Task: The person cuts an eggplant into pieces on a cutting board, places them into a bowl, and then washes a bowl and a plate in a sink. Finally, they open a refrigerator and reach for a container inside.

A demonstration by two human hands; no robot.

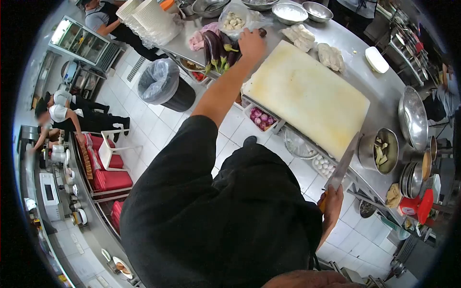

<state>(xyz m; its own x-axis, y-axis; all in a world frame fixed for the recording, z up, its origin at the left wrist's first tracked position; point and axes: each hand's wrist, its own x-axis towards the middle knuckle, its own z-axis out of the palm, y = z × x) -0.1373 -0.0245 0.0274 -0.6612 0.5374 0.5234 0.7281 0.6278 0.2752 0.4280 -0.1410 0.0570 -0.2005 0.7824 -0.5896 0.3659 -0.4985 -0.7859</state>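
My left hand [252, 45] reaches to the table's far side with its fingers closed around what looks like an eggplant; only a dark rounded end [262, 32] shows past them. Right beside it lie several purple eggplants [212, 47] with green stems. My right hand [332, 204] grips a kitchen knife [342, 166] by its orange-brown handle, blade pointing up beside the corner of the board. Between both hands is a large, stained white cutting board [307, 96]. To its right, a metal pot [386, 152] holds pale cut pieces.
Above the board sit a bag of peeled garlic [234, 21], wrapped bundles [330, 57] and metal bowls [318, 11]. Red onions [261, 118] and eggs [323, 166] are below the table edge. A lined bin [161, 84] stands left; co-workers [65, 113] are farther off.
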